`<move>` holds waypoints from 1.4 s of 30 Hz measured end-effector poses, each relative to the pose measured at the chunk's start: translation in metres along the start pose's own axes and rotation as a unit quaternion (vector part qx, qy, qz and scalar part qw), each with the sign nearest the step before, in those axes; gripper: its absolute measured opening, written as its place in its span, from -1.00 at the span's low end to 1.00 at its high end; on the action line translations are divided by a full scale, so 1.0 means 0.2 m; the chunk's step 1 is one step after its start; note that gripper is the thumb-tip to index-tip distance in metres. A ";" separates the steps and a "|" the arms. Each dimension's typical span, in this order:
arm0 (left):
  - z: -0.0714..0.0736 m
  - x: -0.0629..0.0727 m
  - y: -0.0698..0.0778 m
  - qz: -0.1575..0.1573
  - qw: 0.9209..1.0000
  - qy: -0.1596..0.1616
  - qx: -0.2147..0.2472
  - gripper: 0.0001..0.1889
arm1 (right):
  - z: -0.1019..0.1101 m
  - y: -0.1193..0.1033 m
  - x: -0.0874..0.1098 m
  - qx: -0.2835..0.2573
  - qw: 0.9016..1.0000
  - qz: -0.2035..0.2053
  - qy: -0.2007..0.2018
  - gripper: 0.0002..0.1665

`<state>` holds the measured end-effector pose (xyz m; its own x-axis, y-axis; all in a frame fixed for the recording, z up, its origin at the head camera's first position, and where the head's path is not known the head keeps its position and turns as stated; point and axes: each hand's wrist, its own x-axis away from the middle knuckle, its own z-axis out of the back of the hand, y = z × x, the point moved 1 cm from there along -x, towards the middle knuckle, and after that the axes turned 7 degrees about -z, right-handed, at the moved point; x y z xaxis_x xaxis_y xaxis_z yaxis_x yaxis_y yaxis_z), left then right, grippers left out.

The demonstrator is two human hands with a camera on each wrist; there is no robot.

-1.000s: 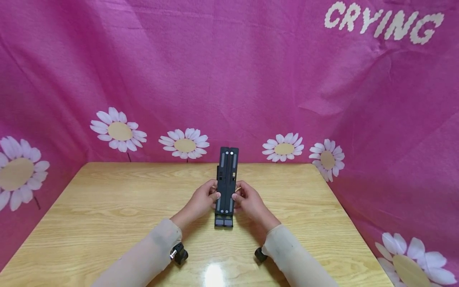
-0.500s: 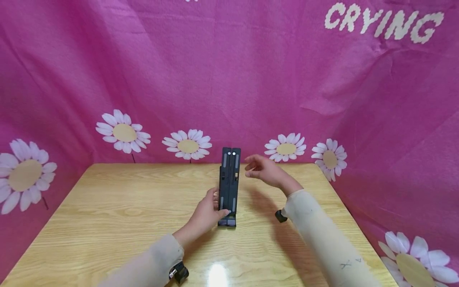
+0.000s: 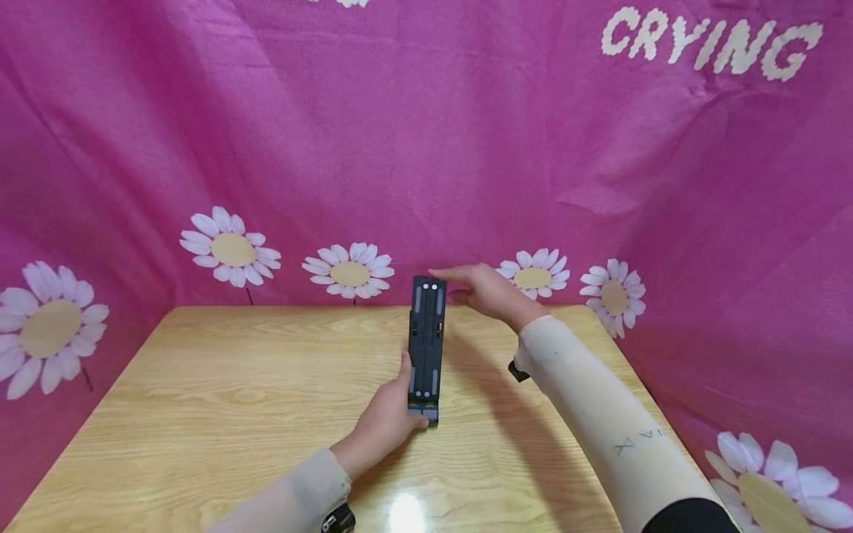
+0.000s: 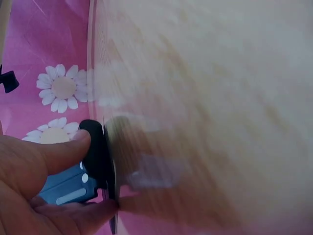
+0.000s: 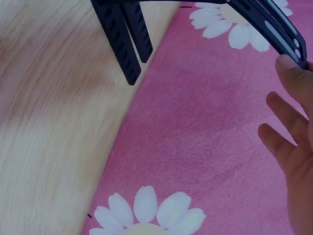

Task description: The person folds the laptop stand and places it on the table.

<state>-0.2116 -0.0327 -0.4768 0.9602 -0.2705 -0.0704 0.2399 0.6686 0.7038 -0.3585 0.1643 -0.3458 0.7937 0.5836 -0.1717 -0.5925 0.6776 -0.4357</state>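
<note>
A black folding laptop stand (image 3: 425,344), its two long bars side by side, stands tilted up on the table. My left hand (image 3: 383,423) grips its lower end from the left. In the left wrist view, the thumb presses the dark front lip (image 4: 96,152) while a finger lies against the other side. At the top end, my right hand (image 3: 492,290) pinches the bars, index finger over the upper edge. The right wrist view shows a fingertip (image 5: 287,62) against the bar end, other fingers spread loosely, and the notched rear legs (image 5: 120,41) below the bars.
The wooden table (image 3: 266,370) reaches back to a pink cloth (image 3: 426,133) printed with daisies and lettering. The cloth also hangs along both sides. A small black wrist camera (image 3: 518,371) sits under the right sleeve.
My right hand let go of the stand's lower right side, rose, and took hold of its top end. My left hand slid down to the base. The stand stays nearly in place.
</note>
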 end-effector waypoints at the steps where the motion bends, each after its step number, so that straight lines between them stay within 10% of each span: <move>1: 0.01 0.00 0.00 0.000 1.000 -0.005 -0.005 0.27 | 0.01 0.00 0.00 0.001 1.000 0.003 0.008 -0.28; 13: 0.12 -0.07 -0.06 -0.057 0.994 -0.078 -0.044 0.25 | 0.07 0.03 0.07 0.011 1.000 -0.007 0.022 -0.33; 21: 0.05 -0.02 -0.05 -0.047 0.998 -0.052 0.006 0.20 | 0.09 -0.02 0.09 0.086 0.995 0.013 -0.038 -0.15; 27: -0.01 0.01 0.02 -0.022 0.997 -0.031 -0.064 0.13 | 0.12 -0.03 0.09 0.093 0.994 0.040 -0.046 -0.18; 42: 0.11 -0.08 -0.02 -0.084 0.992 -0.079 -0.051 -0.13 | 0.15 0.01 0.22 0.098 0.995 -0.023 -0.016 -0.20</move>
<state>-0.2313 -0.0474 -0.4631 0.8733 -0.4831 -0.0628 0.4150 0.6702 0.6153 -0.3288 0.2045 -0.3269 0.8175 0.5622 -0.1254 -0.5738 0.7762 -0.2613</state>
